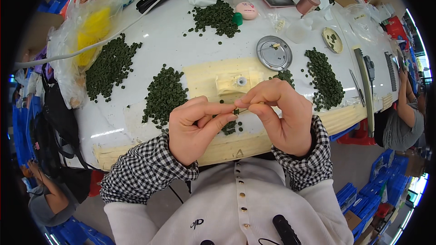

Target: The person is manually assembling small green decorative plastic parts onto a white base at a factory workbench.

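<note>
My left hand [194,128] is closed in a pinch at the middle of the table's near edge, holding a small dark green piece [235,111] between thumb and forefinger. Opposite it, my right hand [285,117] pinches a thin pale stick-like tool [245,106] whose tip meets the green piece; the exact kind of tool is too small to tell. Below the fingers lie a few green discs [229,128]. Just beyond them, a cream taped block [227,84] carries a small white round part [241,81].
Heaps of dark green discs lie left [165,93], far left [111,66], back [215,18] and right [324,79]. A round metal lid [274,53] sits beyond my right hand. A white cable [102,41] crosses the left side. Other people work at both sides.
</note>
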Available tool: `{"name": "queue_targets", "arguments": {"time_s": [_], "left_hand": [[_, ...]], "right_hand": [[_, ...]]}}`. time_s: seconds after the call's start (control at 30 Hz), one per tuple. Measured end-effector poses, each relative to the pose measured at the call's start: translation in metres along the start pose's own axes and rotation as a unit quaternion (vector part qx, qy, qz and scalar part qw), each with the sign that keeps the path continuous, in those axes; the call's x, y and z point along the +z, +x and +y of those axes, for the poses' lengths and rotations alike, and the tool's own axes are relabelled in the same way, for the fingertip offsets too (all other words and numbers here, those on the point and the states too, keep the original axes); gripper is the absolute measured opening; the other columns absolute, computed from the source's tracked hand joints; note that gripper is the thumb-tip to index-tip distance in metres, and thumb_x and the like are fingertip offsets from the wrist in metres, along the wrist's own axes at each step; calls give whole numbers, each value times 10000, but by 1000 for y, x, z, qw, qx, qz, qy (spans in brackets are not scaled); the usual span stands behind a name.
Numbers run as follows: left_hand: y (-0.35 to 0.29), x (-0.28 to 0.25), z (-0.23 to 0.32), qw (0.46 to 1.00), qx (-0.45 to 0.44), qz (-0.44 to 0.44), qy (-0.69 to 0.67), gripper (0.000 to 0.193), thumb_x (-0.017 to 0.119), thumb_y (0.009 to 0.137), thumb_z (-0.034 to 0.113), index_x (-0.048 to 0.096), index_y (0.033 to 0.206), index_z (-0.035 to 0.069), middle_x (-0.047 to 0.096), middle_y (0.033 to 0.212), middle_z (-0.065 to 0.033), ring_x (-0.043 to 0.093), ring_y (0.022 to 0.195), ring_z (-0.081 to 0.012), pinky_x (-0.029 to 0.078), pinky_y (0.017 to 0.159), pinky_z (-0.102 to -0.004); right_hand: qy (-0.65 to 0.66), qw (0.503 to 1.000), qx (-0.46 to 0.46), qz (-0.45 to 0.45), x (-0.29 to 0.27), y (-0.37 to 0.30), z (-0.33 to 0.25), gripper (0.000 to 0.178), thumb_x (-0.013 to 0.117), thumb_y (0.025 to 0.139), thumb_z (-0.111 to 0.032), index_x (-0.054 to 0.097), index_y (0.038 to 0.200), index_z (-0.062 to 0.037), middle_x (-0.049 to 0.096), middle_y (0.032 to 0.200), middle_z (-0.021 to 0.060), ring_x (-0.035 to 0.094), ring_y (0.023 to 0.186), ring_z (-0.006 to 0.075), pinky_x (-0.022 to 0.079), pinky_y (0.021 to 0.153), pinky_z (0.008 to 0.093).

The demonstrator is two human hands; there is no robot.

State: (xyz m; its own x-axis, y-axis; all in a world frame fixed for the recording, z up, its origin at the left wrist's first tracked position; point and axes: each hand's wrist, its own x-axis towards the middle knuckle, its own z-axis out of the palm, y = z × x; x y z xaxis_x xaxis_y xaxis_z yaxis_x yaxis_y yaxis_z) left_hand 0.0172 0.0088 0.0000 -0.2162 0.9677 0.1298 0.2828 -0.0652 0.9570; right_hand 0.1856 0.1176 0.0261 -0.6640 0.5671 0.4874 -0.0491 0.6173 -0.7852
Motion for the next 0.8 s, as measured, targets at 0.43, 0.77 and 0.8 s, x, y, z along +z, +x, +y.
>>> {"name": "queue_targets", "arguments": {"time_s": [0.43,0.77,0.8], "left_hand": [[0,2,-4,1000,11,13,-10,215,743,770,24,733,980,67,325,565,48,344,537,-61,319,523,-225],[0,2,0,1000,-5,12,-8,197,722,769,-50,708,954,15,371,567,53,388,580,-60,367,562,-216],[0,2,-1,1000,-4,14,-10,195,721,770,-51,707,953,15,372,568,54,388,580,-60,367,562,-216]], "right_hand": [[-56,992,18,110,3,6,11,104,671,845,-37,587,876,16,593,766,102,616,670,217,498,594,278],[-236,970,-37,36,5,12,23,167,716,757,-31,642,905,-11,610,840,97,577,733,263,475,639,331],[-237,970,-37,49,5,11,22,169,715,760,-49,647,913,-23,601,829,86,568,724,259,470,637,335]]}}
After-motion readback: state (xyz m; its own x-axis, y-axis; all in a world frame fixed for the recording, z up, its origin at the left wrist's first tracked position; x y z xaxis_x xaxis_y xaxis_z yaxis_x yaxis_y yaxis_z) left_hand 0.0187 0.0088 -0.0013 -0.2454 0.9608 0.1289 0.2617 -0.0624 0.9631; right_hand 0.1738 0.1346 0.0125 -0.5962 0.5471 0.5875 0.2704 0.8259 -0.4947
